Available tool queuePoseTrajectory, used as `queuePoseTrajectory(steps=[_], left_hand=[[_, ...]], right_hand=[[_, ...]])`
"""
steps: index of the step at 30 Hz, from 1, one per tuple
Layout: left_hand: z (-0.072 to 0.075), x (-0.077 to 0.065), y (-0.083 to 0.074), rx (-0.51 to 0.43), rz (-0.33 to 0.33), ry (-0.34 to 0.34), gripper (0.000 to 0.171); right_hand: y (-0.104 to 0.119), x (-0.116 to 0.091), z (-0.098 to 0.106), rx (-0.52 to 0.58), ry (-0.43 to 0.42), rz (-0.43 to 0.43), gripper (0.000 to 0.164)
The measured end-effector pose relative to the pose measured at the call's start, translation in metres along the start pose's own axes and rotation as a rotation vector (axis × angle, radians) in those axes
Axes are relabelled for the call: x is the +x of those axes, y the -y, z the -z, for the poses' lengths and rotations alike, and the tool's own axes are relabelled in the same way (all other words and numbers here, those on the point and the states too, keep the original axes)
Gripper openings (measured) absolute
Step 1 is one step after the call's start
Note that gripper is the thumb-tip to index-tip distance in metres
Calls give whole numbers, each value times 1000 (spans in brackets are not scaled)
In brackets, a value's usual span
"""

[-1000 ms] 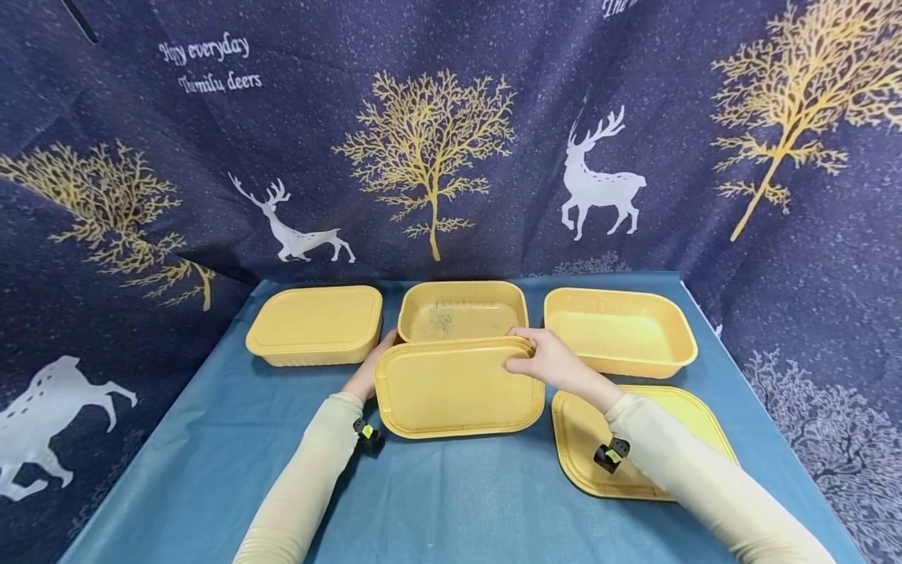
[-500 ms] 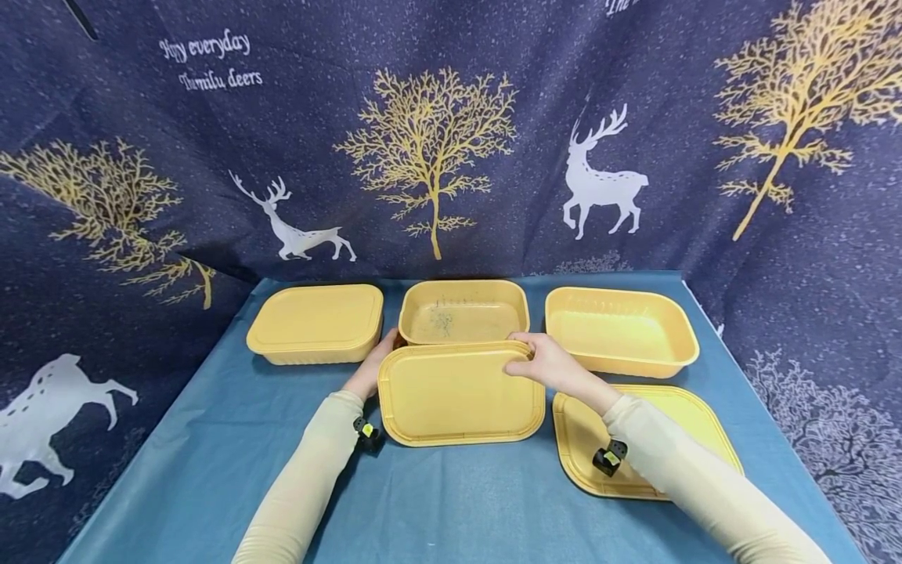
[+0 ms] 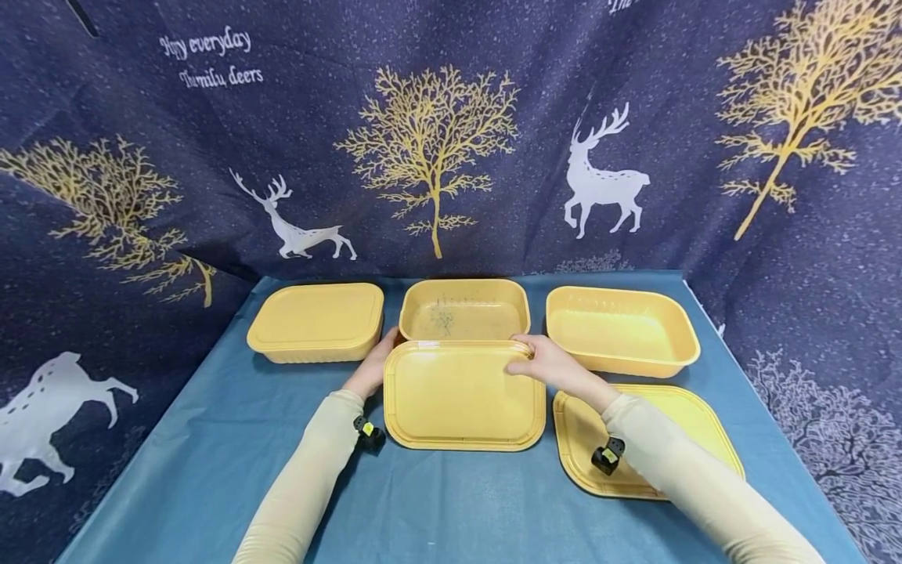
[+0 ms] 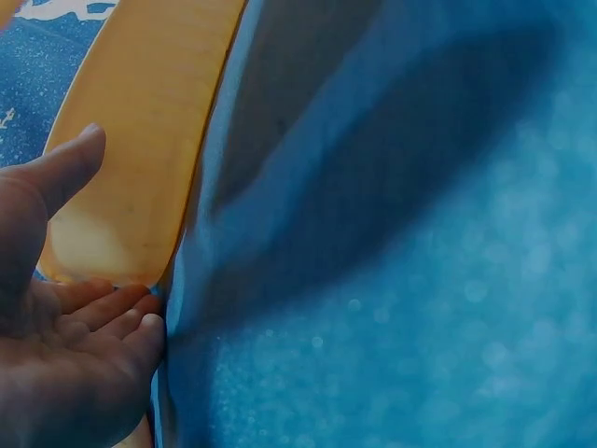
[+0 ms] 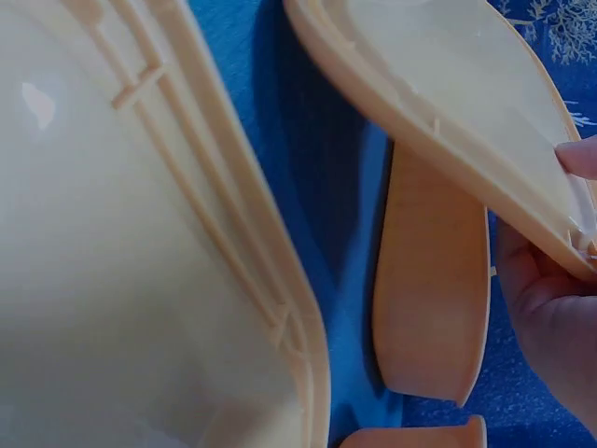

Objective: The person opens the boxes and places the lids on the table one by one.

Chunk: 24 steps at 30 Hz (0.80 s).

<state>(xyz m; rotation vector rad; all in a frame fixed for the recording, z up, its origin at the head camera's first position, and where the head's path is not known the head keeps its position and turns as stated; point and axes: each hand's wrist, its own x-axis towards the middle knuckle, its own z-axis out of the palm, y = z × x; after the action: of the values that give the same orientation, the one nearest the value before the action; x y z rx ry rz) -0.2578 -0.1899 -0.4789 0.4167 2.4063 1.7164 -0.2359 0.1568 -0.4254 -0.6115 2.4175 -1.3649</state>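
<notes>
My right hand [image 3: 555, 365] pinches the right end of a yellow oval-cornered lid [image 3: 465, 399] by its upper right corner, thumb on the near face. The lid stands tilted in front of the middle yellow container [image 3: 465, 313], hiding part of its front. In the right wrist view the held lid [image 5: 457, 84] has its rimmed face showing. My left hand [image 3: 373, 370] is at the container's left end. Seen from the left wrist, that hand [image 4: 79, 345] touches the container's end [image 4: 131, 187] with extended fingers, thumb raised apart.
A lidded yellow container [image 3: 315, 323] stands at the back left. An uncovered one [image 3: 622, 329] stands at the back right, with a loose lid [image 3: 676, 423] lying before it under my right forearm. Blue cloth [image 3: 451, 509] covers the table; a patterned curtain [image 3: 479, 47] hangs behind.
The held lid has tilted, its lower edge sinking toward me and its left end shifting slightly right. My left hand has stayed at the middle container, and the other containers have not moved.
</notes>
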Motion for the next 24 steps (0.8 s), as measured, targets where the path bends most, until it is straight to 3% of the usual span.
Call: queuePoseTrajectory(steps=[6,10,17,24], left_hand=[[1,3,1,57,32,-28,63],[0,4,1,48,55,-29,64],[0,5,1,46,63,-28,61],[-1,7,0,13,85,-33,62]], right_hand=[[-8,4,2,5,44,1,56],[-11,5,3,-3,61,-18,59],[-17,8,6,-12,105,2,44],[-22,12,6,-24,120,-29,48]])
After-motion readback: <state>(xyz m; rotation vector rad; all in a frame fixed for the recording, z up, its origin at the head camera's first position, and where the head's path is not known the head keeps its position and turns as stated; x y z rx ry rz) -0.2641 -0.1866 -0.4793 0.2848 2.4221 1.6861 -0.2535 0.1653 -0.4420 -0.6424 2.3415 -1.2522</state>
